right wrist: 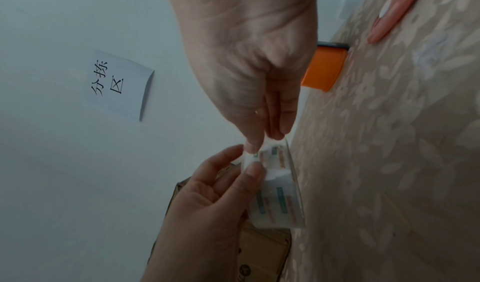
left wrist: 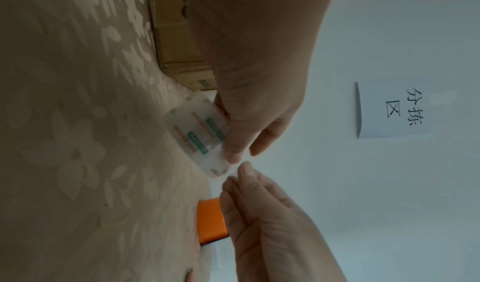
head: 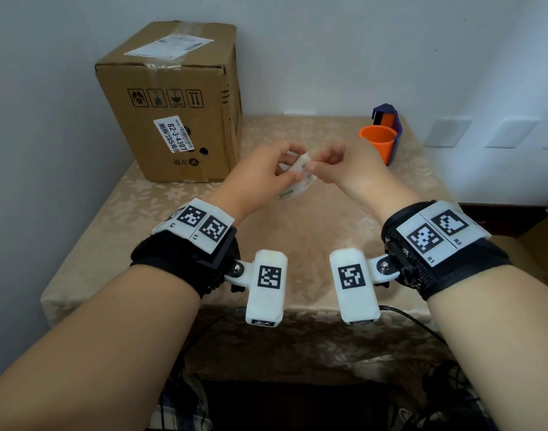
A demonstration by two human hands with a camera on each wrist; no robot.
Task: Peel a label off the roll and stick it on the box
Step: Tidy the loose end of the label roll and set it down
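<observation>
Paper roll: label roll (head: 293,177), white with green and orange print, held in the air above the table (head: 313,213), between both hands, near the box.
Left hand: left hand (head: 260,175) curls round the roll, thumb and fingers gripping its sides.
Right hand: right hand (head: 338,164) pinches at the roll's loose edge with thumb and forefinger; whether a label corner is already lifted, cannot tell.
Step in hand: starting the peel, by my reading; no freed label is seen.
Next move: likely calls for a steady pull away from the roll while the left hand holds firm, then a carry to the box.
Box: cardboard box (head: 173,98) stands on the table's far left, already carrying printed stickers.
Beyond: orange cup (head: 377,144) at far right; paper sign (left wrist: 392,109) on the wall.
</observation>
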